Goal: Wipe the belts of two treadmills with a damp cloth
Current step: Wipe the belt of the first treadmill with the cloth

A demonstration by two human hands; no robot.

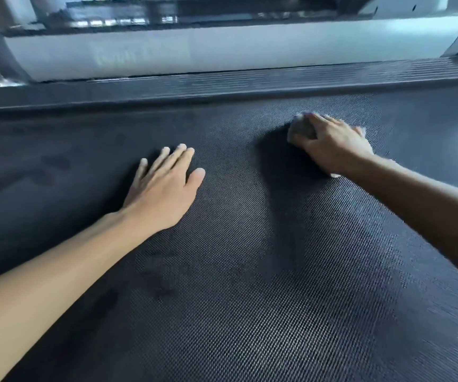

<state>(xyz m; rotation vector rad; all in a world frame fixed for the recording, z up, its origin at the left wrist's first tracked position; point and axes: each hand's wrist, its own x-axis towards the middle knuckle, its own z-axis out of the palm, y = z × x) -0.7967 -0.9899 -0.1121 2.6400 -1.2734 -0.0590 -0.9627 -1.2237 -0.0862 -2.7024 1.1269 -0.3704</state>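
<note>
The person's left hand [164,188] and right hand [332,146] are bare, and so are both arms as far as the frame's edge. The left forearm [57,271] is brightly lit, while the right forearm [429,205] lies in shade. The left fingers [181,150] have short, trimmed nails.

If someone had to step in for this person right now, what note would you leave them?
Left hand: flat on the belt, fingers straight, holding nothing.
Right hand: grips the cloth and presses it on the belt's far right part.
Done: darker, damp-looking streaks show at the middle and left of this belt, so part of it seems wiped.
Left: finish this belt, then do the second treadmill's belt, which is not in view.
</note>
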